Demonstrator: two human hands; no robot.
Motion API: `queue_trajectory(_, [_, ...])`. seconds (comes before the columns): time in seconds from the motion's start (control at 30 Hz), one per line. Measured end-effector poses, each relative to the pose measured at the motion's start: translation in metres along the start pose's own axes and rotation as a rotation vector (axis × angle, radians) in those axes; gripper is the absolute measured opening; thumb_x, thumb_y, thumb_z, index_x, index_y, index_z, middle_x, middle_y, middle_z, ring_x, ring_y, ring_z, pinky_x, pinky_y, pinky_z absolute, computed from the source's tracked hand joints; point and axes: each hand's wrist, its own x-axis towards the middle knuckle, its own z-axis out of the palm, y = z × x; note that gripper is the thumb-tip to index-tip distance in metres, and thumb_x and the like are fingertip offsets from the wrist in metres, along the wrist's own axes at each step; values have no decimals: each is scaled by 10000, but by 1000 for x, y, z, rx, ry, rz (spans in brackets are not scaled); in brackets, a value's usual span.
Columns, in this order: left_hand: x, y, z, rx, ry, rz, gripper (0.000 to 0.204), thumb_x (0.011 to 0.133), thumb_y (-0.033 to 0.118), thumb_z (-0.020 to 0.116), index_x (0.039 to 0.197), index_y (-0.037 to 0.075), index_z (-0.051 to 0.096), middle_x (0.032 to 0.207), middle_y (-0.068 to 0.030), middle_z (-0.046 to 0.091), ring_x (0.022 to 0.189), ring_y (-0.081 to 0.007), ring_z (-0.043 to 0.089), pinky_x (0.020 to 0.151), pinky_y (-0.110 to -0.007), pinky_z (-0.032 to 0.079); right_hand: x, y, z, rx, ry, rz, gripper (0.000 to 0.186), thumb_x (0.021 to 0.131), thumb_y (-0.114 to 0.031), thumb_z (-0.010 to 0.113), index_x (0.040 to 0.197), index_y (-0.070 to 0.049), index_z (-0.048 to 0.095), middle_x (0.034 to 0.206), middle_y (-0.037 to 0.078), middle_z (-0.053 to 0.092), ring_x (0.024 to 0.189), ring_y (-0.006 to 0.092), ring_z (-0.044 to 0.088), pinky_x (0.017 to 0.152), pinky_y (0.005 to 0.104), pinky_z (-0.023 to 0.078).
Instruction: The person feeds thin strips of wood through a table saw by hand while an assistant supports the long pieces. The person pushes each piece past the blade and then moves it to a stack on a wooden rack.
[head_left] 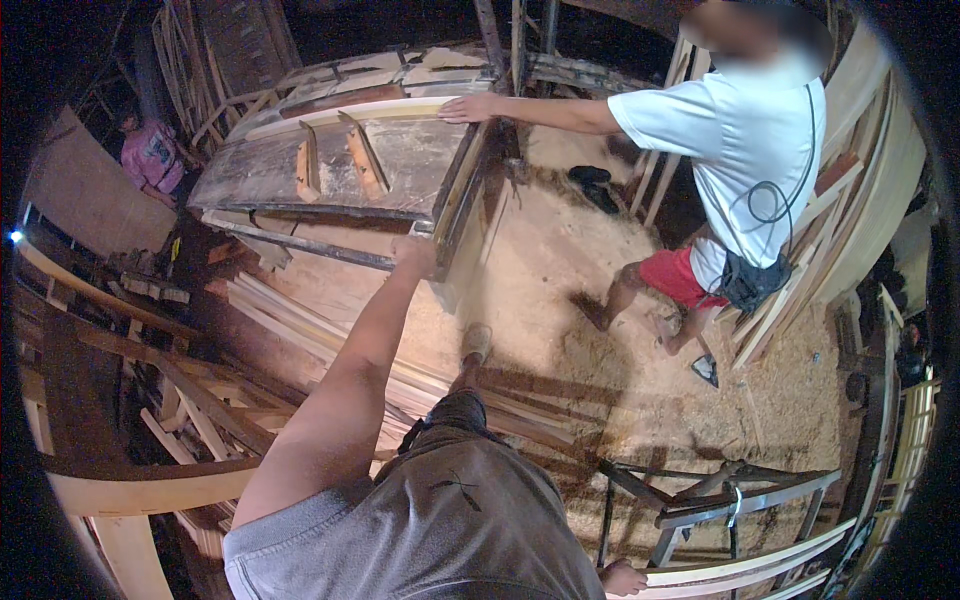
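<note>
- how far along: the work looks under way rather than finished, judging by one long pale strip (350, 112) lying along the far side of the worktable (250, 170), upper left of the frame.
- two angled wooden pieces (306, 172) stand on the tabletop, just nearer than that strip.
- likely left to handle: the light-coloured lengths (745, 562) at lower right and the loose slats (285, 318) on the floor, left of centre; whether any are already worked, i cannot tell.
- the left hand (415, 254) is at the table's near right corner, around the middle of the frame; its fingers are too indistinct to tell whether they clamp the edge or rest there.
- the long pale strip lies above it in the frame, apart from it; a co-worker's hand (470, 108) touches the strip's right end.
- the right hand (622, 578), bottom edge, is right beside the ends of the light-coloured lengths, fingers seemingly curled; a firm hold cannot be confirmed.
</note>
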Motion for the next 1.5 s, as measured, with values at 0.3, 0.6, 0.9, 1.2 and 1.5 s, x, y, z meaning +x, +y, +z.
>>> queue_trajectory(0.3, [3,-1,2,31,12,20,340,805,276,608,1119,154,652,1158,-38,640,1025,-233,629,748,-476,502,-4,-3,-2,92,119,-18,633,803,-540,448,961,55,597,903,249,566,769,396,570,595,504,459])
queue_trajectory(0.6, [4,-1,3,34,-7,-22,368,798,292,620,1128,132,646,1172,-56,629,1049,-249,616,769,-488,491,-5,18,39,92,238,-288,725,827,-616,389,1036,47,595,949,281,549,800,438,536,604,542,434])
queue_trajectory(0.9, [-2,3,-4,43,-15,0,357,808,284,600,1127,130,646,1174,-63,629,1047,-250,618,768,-495,488,-4,19,44,45,165,-112,703,826,-572,418,996,95,562,916,273,540,820,427,542,589,527,451])
queue_trajectory(1.2, [3,0,4,41,7,-12,340,805,277,594,1110,139,654,1146,-56,643,1007,-239,634,720,-492,493,-2,-11,-16,144,310,-58,539,832,-462,497,860,74,545,786,263,548,648,425,554,500,524,447])
queue_trajectory(1.5, [5,0,5,47,-9,35,337,830,291,550,1120,151,649,1178,-54,624,1061,-245,606,730,-506,488,-1,12,33,52,253,-79,647,796,-541,471,917,85,579,866,278,546,748,426,547,554,521,440])
